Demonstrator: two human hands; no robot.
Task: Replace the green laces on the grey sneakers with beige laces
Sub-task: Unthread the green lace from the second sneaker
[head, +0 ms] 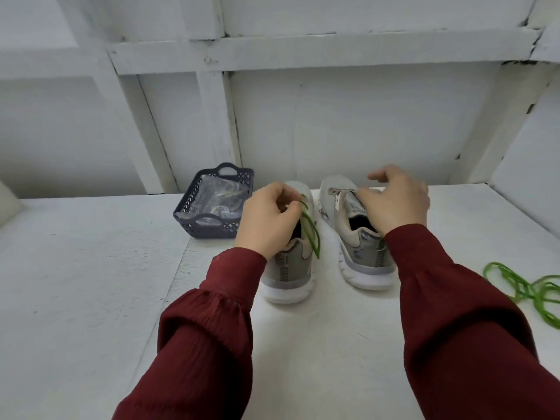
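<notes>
Two grey sneakers stand side by side on the white table point(91, 268), heels toward the camera. The left hand point(266, 221) sits over the left sneaker point(288, 268), thumb and fingertips pinched on a green lace point(312, 234). The lace's loose strands hang down past the shoe's collar on its right side; the eyelets are hidden under the hand. The right hand point(397, 204) is above the tongue of the right sneaker point(363, 259), fingers spread and relaxed, gripping nothing. Can't tell whether it touches the shoe. The right sneaker shows no lace. A second green lace point(527, 286) lies coiled on the table, well right of the shoes. A dark blue basket point(209, 231) just left of the left sneaker holds clear packets point(212, 207) with pale laces point(225, 194), blurred.
</notes>
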